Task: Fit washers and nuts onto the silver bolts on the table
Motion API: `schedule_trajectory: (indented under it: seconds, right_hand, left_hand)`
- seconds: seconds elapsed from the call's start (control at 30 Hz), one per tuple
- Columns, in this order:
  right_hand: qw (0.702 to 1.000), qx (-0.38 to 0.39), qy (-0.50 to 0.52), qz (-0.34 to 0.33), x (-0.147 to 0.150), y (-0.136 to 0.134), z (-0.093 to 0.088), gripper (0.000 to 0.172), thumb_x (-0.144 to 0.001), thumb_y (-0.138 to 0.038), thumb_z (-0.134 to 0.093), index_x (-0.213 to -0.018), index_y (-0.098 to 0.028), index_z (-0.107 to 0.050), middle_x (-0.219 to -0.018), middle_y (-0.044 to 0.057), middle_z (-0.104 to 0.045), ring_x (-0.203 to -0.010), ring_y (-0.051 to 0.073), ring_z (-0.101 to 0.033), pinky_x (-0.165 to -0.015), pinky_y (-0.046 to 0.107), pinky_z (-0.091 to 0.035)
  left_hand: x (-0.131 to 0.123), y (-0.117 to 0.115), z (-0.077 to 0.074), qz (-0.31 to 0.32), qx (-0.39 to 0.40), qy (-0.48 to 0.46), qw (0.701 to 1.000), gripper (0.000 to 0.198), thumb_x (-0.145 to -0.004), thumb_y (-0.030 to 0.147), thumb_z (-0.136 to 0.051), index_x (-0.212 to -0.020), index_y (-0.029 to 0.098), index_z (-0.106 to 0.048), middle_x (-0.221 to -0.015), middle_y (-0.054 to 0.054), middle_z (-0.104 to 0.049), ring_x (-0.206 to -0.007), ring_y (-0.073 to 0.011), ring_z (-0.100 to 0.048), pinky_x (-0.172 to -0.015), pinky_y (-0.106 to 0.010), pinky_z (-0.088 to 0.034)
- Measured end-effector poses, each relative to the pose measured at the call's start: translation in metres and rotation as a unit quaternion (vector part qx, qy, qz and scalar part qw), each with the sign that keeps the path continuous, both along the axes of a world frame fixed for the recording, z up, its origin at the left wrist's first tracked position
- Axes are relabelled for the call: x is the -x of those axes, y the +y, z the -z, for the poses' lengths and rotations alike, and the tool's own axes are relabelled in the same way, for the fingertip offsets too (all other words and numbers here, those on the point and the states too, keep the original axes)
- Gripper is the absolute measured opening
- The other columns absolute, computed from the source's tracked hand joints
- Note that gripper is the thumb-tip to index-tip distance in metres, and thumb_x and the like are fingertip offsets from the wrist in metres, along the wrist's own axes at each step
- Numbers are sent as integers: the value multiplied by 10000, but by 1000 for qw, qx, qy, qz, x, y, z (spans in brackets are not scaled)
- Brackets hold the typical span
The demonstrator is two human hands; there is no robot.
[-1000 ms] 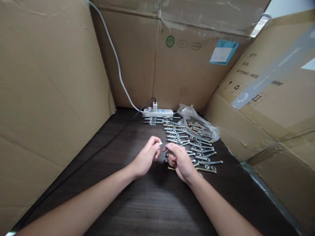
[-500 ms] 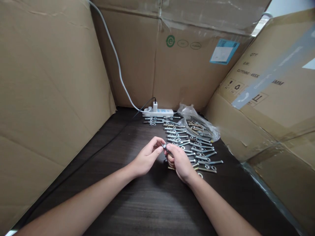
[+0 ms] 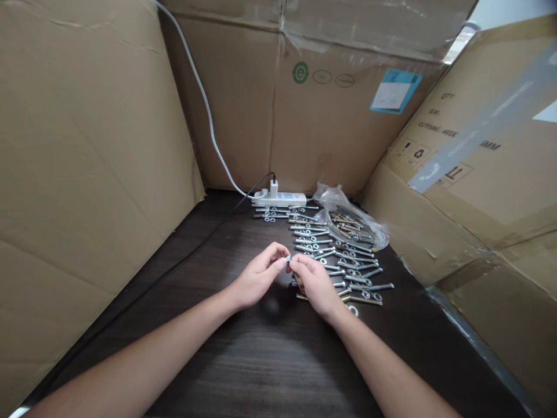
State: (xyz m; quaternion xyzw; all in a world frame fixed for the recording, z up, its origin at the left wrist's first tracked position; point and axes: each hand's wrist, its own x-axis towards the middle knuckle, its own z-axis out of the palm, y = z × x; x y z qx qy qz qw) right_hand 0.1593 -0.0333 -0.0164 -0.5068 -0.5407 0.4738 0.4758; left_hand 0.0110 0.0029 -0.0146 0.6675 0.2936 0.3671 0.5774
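Observation:
My left hand [image 3: 257, 278] pinches a small silvery nut [image 3: 288, 259] between thumb and fingertips. Close against it, my right hand [image 3: 315, 284] is closed, its thumb and forefinger pressed together beside the nut. It grips a bolt that its fingers almost wholly hide. Both hands are held above the table, fingertips nearly meeting. Just beyond and right of my right hand lie several metal bolts [image 3: 359, 280] in rough rows, with loose washers [image 3: 353, 311] and nuts among them.
A clear plastic bag [image 3: 378, 232] with more bolts lies at the back right. Behind the rows sits a white power strip [image 3: 287, 198] with a plugged-in charger [image 3: 274, 187]. A black cable [image 3: 191, 255] crosses the dark table [image 3: 243, 360]. Cardboard walls [image 3: 331, 133] enclose three sides.
My right fingertips have moved closer around the nut, and the bolt's shaft that showed between thumb and fingers is now hidden. My left hand has barely shifted.

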Motion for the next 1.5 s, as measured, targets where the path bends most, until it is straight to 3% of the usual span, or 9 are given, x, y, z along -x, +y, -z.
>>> schedule_trajectory:
  seconds: [0.2, 0.37, 0.6, 0.77, 0.93, 1.27, 1.5]
  right_hand:
    - [994, -67, -90, 7, 1, -2, -2, 188, -808, -283, -507, -686, -169, -593, -634, -18, -540, -613, 122, -457, -599, 228, -354]
    - [991, -62, -120, 26, 1, -3, 0, 188, -807, -293, -504, -679, -172, -568, -584, -37, -481, -546, 108, -418, -532, 223, -318]
    - [990, -63, -129, 16, 0, -3, -1, 190, -809, -289, -490, -668, -174, -546, -608, -28, -487, -573, 113, -409, -558, 226, -325]
    - [986, -77, -151, 1, 1, -5, -1, 196, -822, -269, -470, -657, -178, -522, -585, -42, -450, -563, 107, -396, -566, 225, -333]
    - [981, -93, -172, -7, 2, -5, 0, 163, -814, -241, -481, -680, -175, -545, -617, -36, -498, -587, 111, -432, -597, 229, -354]
    - [980, -92, -177, -19, 3, -7, -1, 174, -811, -221, -472, -692, -167, -586, -638, -20, -535, -601, 121, -458, -611, 244, -364]
    - [981, -82, -176, -6, 2, -5, -3, 187, -809, -254, -465, -644, -176, -507, -585, -36, -446, -569, 111, -402, -582, 234, -340]
  left_hand:
    - [1, 0, -1, -20, -46, 59, 997, 221, -912, 370, -409, -907, 182, -526, -730, 26, -476, -683, -128, -425, -657, -238, -357]
    - [1, 2, 0, -27, -91, 104, 990, 239, -913, 371, -408, -795, 181, -491, -732, 29, -486, -701, -132, -445, -665, -233, -354]
    - [2, 2, 0, -28, -127, 107, 986, 183, -915, 335, -408, -869, 179, -493, -780, 18, -496, -726, -135, -459, -690, -239, -371]
    - [2, 4, 5, -19, -123, 133, 983, 257, -912, 366, -393, -746, 177, -448, -699, 28, -455, -667, -127, -420, -624, -237, -341]
    - [2, 8, 10, -19, -124, 154, 980, 389, -902, 435, -373, -612, 178, -345, -593, 49, -322, -577, -104, -306, -534, -227, -262]
    - [4, 8, 9, -10, -92, 171, 981, 472, -905, 485, -337, -573, 160, -420, -554, 37, -350, -547, -105, -317, -521, -229, -250]
    - [3, 3, 1, -16, -148, 156, 976, 275, -908, 356, -377, -700, 182, -424, -665, 32, -427, -627, -125, -397, -593, -236, -324]
